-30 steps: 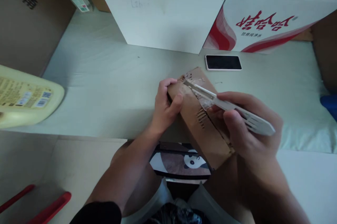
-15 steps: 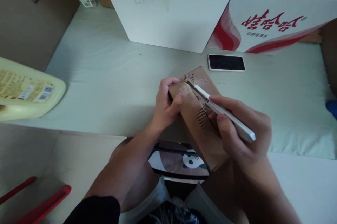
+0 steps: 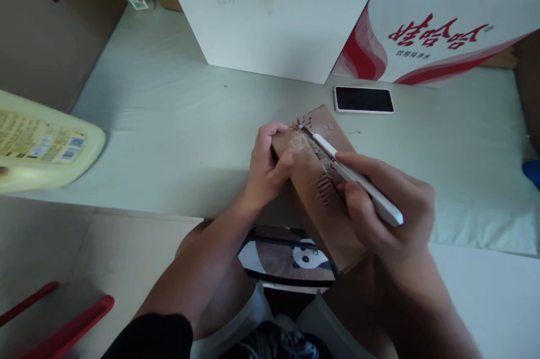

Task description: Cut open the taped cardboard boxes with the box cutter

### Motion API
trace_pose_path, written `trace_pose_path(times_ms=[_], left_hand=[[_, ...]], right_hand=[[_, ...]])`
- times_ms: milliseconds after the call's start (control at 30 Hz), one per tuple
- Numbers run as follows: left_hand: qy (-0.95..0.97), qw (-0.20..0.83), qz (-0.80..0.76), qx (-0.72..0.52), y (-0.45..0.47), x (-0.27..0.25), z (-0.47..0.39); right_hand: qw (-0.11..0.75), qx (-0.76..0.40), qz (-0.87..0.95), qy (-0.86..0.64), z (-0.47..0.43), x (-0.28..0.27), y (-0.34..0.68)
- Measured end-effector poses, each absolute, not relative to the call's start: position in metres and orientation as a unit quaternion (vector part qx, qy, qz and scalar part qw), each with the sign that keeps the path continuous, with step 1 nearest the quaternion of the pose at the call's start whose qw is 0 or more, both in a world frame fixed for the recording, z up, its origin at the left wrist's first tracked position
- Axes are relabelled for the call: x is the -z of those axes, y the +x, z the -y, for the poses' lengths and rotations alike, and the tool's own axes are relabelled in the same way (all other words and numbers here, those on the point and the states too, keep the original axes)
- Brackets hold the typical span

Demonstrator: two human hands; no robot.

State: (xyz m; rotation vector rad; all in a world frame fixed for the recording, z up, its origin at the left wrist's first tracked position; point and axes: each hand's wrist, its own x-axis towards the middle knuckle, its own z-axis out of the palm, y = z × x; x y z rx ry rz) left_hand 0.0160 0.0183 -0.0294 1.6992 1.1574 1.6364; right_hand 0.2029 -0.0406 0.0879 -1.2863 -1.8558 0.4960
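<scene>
A long brown cardboard box (image 3: 310, 196) lies slanted over the table's near edge, its top scored and torn along a middle line. My left hand (image 3: 270, 159) grips its far left side, thumb on top and fingers over the edge. In my right hand (image 3: 388, 201) is a white utility knife (image 3: 363, 179), held between thumb and fingers. Its blade points away from me, with the tip touching the torn seam near the box's far end. Part of the box's right side is hidden behind my right hand.
A phone (image 3: 363, 99) lies beyond the box. Behind stand a white carton (image 3: 270, 27) and a red-and-white carton (image 3: 434, 32). A pale yellow bottle (image 3: 50, 145) is at the left, near a large brown carton (image 3: 50, 38). Red bars (image 3: 71, 331) show low at the left.
The knife has shifted slightly in my right hand, its rear end a little further left. My left hand keeps its grip on the box, which has barely moved.
</scene>
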Motion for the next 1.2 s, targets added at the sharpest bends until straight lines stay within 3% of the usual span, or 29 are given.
trace_pose_path(times_ms=[1200], left_hand=[[0.645, 0.229, -0.434, -0.586, 0.0153, 0.0273, -0.0186]], right_hand=[[0.388, -0.195, 0.734, -0.521, 0.0362, -0.0849, 0.2007]])
